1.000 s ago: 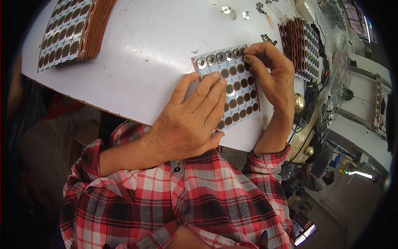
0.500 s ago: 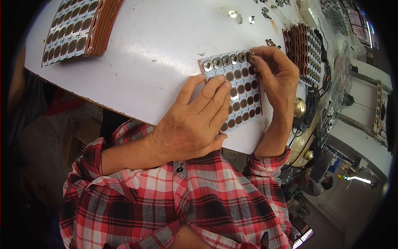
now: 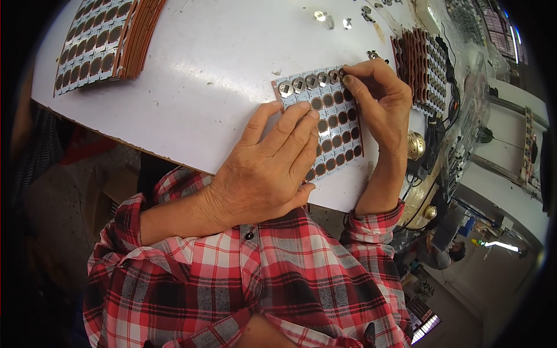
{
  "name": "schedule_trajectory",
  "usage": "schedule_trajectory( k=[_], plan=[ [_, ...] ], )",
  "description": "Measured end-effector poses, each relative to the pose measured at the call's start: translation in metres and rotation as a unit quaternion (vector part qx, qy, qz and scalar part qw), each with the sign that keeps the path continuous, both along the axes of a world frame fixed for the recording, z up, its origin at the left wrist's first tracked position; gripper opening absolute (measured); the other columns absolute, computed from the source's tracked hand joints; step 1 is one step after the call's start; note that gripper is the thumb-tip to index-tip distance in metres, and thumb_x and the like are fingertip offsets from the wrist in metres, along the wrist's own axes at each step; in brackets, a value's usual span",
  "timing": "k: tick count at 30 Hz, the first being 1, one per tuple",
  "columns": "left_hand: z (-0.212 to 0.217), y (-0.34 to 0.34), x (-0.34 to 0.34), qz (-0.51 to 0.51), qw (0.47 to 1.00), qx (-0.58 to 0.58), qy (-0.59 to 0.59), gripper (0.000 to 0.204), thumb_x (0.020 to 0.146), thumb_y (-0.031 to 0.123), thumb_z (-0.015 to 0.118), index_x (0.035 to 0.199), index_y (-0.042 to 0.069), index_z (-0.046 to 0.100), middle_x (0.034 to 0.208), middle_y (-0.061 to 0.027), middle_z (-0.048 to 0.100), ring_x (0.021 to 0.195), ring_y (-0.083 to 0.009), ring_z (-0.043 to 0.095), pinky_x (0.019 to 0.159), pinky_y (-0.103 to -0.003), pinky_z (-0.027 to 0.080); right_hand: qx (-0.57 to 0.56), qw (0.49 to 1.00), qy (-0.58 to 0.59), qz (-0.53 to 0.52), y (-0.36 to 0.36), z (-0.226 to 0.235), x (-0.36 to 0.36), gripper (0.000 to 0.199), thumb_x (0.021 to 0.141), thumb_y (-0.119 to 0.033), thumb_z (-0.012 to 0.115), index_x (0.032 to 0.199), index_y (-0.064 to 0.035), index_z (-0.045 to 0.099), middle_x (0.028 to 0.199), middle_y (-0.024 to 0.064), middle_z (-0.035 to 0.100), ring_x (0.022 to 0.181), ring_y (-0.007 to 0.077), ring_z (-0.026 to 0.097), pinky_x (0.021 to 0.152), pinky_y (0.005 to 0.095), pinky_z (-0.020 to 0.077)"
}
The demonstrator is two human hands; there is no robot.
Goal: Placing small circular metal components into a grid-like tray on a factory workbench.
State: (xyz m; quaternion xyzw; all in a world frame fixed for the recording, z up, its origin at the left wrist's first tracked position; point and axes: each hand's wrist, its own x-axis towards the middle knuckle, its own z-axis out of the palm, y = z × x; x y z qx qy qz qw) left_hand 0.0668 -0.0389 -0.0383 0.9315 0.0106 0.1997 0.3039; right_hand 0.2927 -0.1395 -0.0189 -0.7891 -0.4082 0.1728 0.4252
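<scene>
A pale blue circuit board panel [image 3: 329, 136] with rows of dark round pads lies on the white table [image 3: 203, 75]. Along its far row sit several silver metal clips [image 3: 299, 85], each with a dark gap at its centre. My left hand [image 3: 255, 168] rests on the panel's left side with fingers stretched out, hiding some of the pads. At the far right corner, the thumb and forefinger of my right hand [image 3: 386, 101] pinch a small silver metal clip [image 3: 342, 73] against the end of that row. The fingertips partly cover this clip.
A tall stack of similar panels [image 3: 96, 43] stands at the far left. Another stack [image 3: 420, 69] is on the right, beside black cables and a round brass-coloured knob [image 3: 415, 145]. Loose metal clips [image 3: 368, 14] lie scattered at the back. Farther right is another person [image 3: 449, 255].
The whole view has shifted slightly, so everything sits a little further up and left. My right thumb and forefinger stay at the panel's corner; my left hand keeps its place on it.
</scene>
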Motion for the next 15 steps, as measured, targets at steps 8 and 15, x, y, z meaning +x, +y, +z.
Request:
schedule_trajectory(
  k=[8, 15],
  plan=[
    [-0.001, -0.001, 0.000, 0.004, 1.000, -0.006, -0.005, 0.071, 0.066, 0.032, 0.085, 0.120, -0.011, 0.067, 0.139, -0.0258, 0.060, 0.138, -0.0381, 0.052, 0.118, -0.058, 0.035, -0.018, 0.999, 0.019, -0.023, 0.004, 0.002, -0.004, 0.013, 0.091, -0.001, 0.075, 0.104, -0.0019, 0.077, 0.084, -0.0014, 0.070, 0.074, 0.0029, 0.058, 0.067, 0.0194, 0.0470],
    [0.001, 0.003, -0.007, 0.046, 0.999, 0.007, -0.002, 0.072, 0.067, 0.032, 0.085, 0.122, -0.011, 0.065, 0.140, -0.0264, 0.059, 0.138, -0.0400, 0.051, 0.117, -0.061, 0.034, 0.004, 0.958, -0.270, -0.095, -0.014, -0.007, 0.029, 0.025, 0.092, 0.005, 0.065, 0.113, -0.0020, 0.076, 0.102, 0.0026, 0.068, 0.073, 0.0067, 0.057, 0.063, 0.0204, 0.0446]
  ],
)
